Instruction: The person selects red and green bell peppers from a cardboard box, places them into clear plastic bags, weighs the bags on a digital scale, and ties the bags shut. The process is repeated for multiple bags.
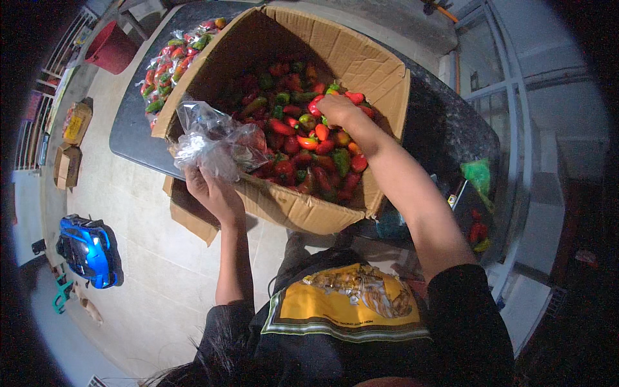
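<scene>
A: Where do the peppers [282, 126] lie?

B: Loose heap, mostly red, some green, inside the cardboard box [309, 216]. Long axes run in no common direction. One red pepper [314, 104] sits right at the fingers of the right hand [338, 111]; its axis is partly covered, not readable.

A: Nearer hand?

B: The right, on the far right part of the heap. Fingers bent downward, tips hidden; cannot tell whether they grip anything. The right forearm [412, 187] slants over the box's right wall, leftward and away.

A: Governing relation?

B: The clear plastic bag [222, 135] lies left of the right hand and on the near side, with peppers between the two.

A: And the left hand [209, 187]?

B: Closed on the bag's bunched plastic, at the box's near left edge; loose film stands beyond the fingers. The left forearm [233, 258] runs almost straight outward.

A: Support?

B: Dark counter [135, 135]; a filled bag of peppers [171, 68] rests left of the box.
</scene>
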